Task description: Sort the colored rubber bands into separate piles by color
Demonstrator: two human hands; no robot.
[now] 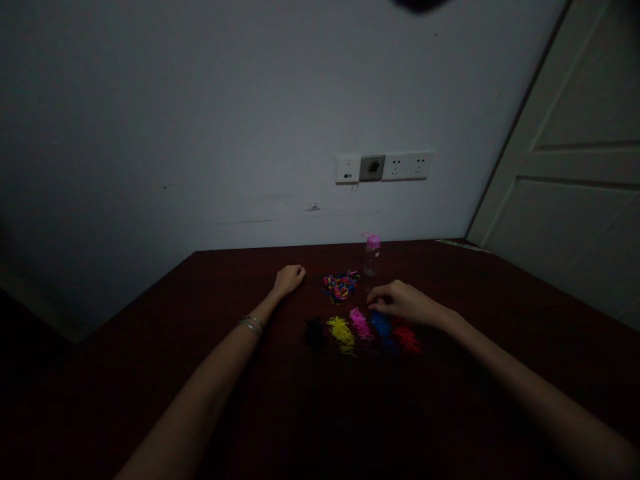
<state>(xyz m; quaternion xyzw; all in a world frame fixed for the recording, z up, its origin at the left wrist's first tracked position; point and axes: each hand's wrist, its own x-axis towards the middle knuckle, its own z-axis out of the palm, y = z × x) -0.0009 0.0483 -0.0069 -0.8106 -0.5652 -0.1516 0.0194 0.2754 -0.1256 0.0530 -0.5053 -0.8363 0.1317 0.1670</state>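
Note:
My left hand rests closed on the dark red table, left of a mixed heap of coloured bands. Over the top of a blue pile is my right hand, its fingers curled together; whatever they may hold is too small to make out. In a row in front of the heap lie a black pile, a yellow pile, a pink pile, the blue one and a red pile.
A clear bottle with a pink lid stands behind the piles. Beyond the table is a pale wall with a strip of sockets. A white panelled door is at the right.

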